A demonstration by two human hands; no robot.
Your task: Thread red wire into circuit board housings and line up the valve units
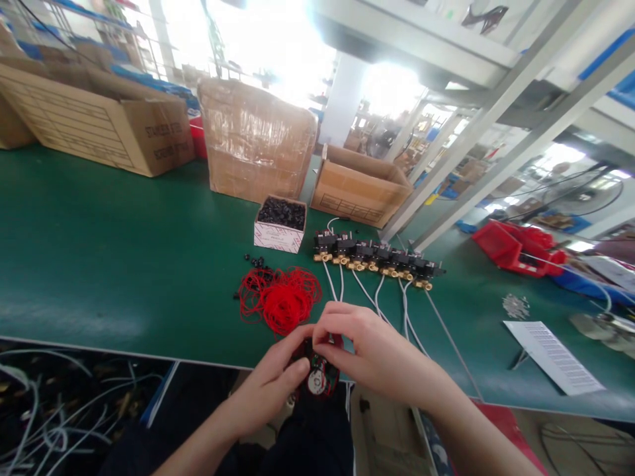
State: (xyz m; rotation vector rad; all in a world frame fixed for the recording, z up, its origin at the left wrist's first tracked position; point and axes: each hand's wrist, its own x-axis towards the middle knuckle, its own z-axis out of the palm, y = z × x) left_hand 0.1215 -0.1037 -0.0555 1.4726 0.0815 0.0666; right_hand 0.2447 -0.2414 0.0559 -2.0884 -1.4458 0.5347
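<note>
At the table's front edge, my left hand closes around a small black device with a white round part, a green patch and red wires on it. My right hand is over the top of the same device, thumb and fingers pinched together. Whatever lies between those fingertips is hidden. Just beyond my hands is a tangled pile of thin red wires. Several small black parts are scattered beside the pile. To the right stands a row of black units with brass fittings, white cables trailing from them towards me.
Behind the wires sits a small box of black parts. Larger cardboard boxes line the back. Grey metal posts rise at the right, near a red bin and a printed sheet. Cabled parts fill the lower left.
</note>
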